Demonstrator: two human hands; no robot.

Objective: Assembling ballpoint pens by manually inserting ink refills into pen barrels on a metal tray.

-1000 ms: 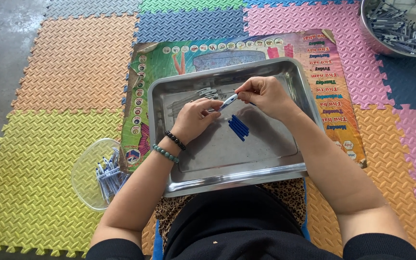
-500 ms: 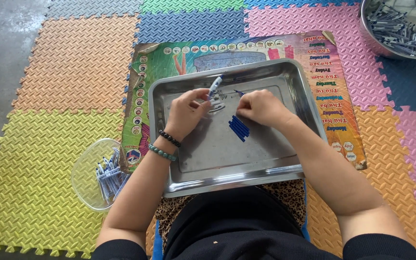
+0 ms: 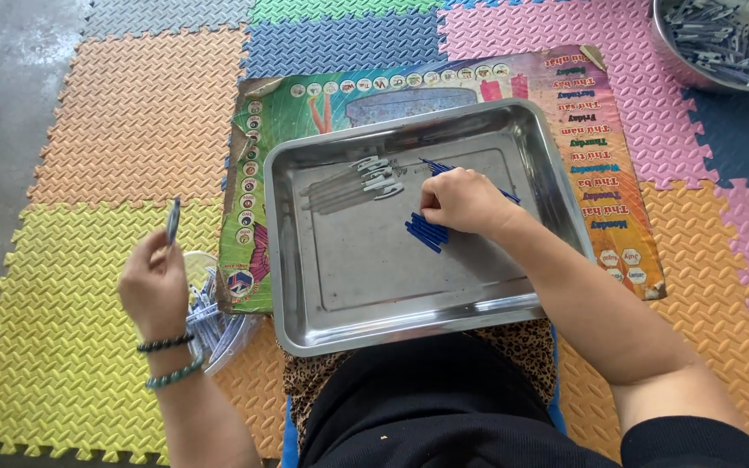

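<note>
The left hand (image 3: pixel 156 282) has swung out of the steel tray (image 3: pixel 305 295), carrying a pen (image 3: pixel 172 220) pinched upright above the clear plastic bowl (image 3: pixel 218 334) off the tray's left edge. The right hand (image 3: pixel 461 201) rests curled on the blue refills (image 3: pixel 425 232) at the tray's middle; grey pen barrels (image 3: pixel 361 178) lie toward its far left corner.

A metal tray (image 3: pixel 305 260) sits on a printed board (image 3: pixel 600 130) laid over the floor mats (image 3: pixel 88 130), just beyond the person's lap. In the tray, a row of pen barrels (image 3: pixel 366 178) lies at the far left, with thin refills (image 3: pixel 425 232) right of them, under the right hand (image 3: pixel 461 201). Left of the tray, a small clear container (image 3: pixel 218 325) of pens rests on the mats, the left hand (image 3: pixel 156 282) raised over it with one pen (image 3: pixel 172 219). A metal bowl (image 3: pixel 730 43) of parts stands far right.
</note>
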